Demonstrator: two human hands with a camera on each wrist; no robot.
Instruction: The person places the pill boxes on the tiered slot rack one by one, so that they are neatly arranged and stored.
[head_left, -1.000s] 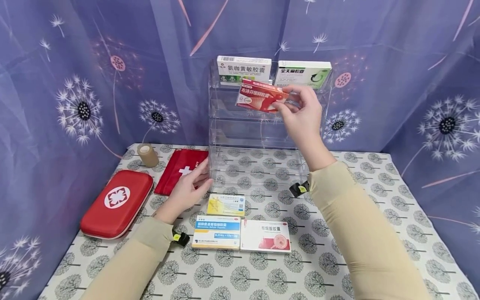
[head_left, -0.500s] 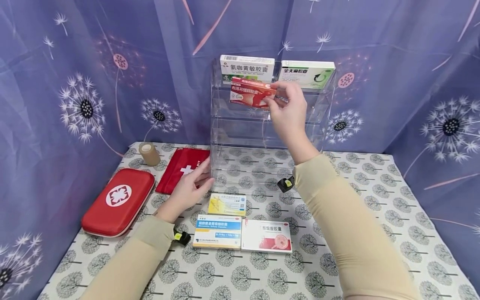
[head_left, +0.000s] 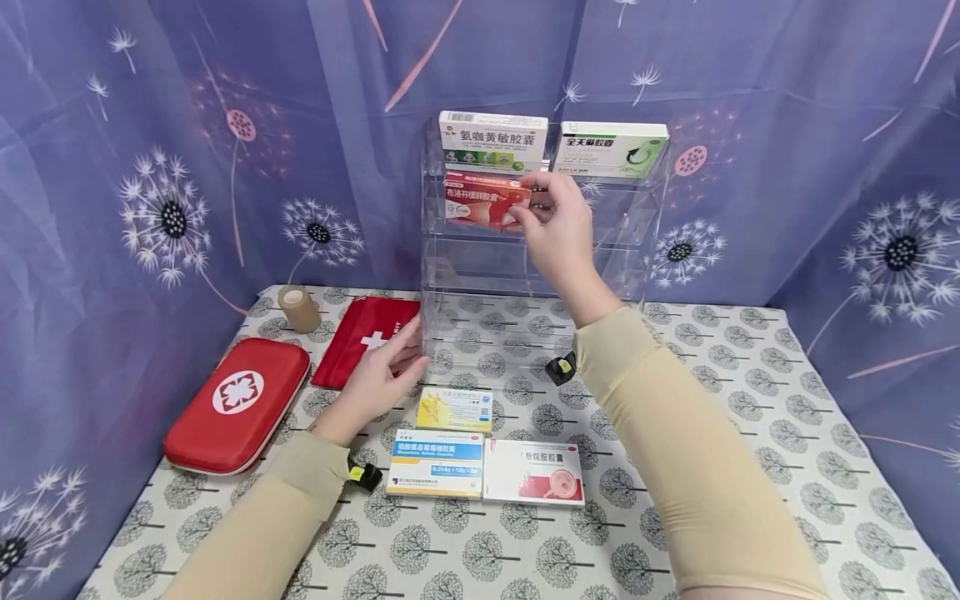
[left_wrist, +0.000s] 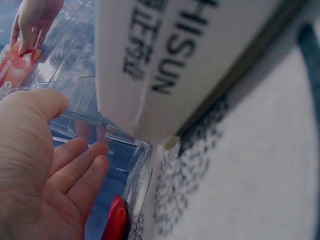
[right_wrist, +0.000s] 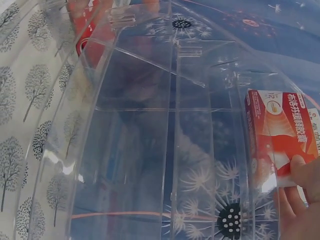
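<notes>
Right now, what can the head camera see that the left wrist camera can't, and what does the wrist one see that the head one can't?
Only the head view: the tape and the green box at the top of the rack.
Only the left wrist view: the big letters HISUN, close up on a box side.
Both: the rack, the left hand, and the right hand holding the red box.

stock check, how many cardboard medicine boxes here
6: red box in right hand; two white-green boxes in clear plastic rack's top tier; yellow, blue, red-white boxes on patterned cloth.
</notes>
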